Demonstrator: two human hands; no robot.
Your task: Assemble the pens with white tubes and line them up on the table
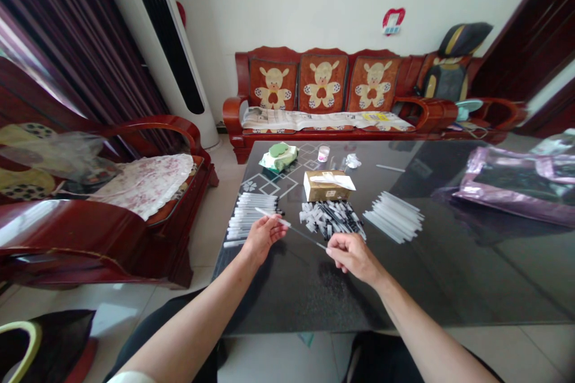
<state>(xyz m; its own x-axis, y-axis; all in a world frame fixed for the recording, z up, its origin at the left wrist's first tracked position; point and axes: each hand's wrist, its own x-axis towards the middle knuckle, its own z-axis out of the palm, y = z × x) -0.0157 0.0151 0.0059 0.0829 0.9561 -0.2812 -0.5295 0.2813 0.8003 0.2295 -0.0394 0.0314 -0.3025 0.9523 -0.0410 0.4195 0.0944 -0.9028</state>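
My left hand [264,237] is closed in a pinch around a whitish pen barrel [263,212], its far end pointing up and left. A thin, clear-looking pen refill [306,236] runs from the barrel's near end to my right hand [353,257]. The fingertips of that hand are closed on the refill's other end. Beside my left hand lies a row of white pens [251,210], some showing dark ends. Between and beyond the hands is a loose heap of black and clear pen caps [335,217]. To the right lie several translucent pen barrels [394,218] side by side.
The dark glossy table [449,275] carries a gold tissue box [327,192], a green wipes pack [279,158], a small pink-and-white cup [323,154], crumpled tissue [353,161] and a lone stick-like piece [390,168]. A purple-edged clear bag [516,188] lies at right. Wooden seats stand around.
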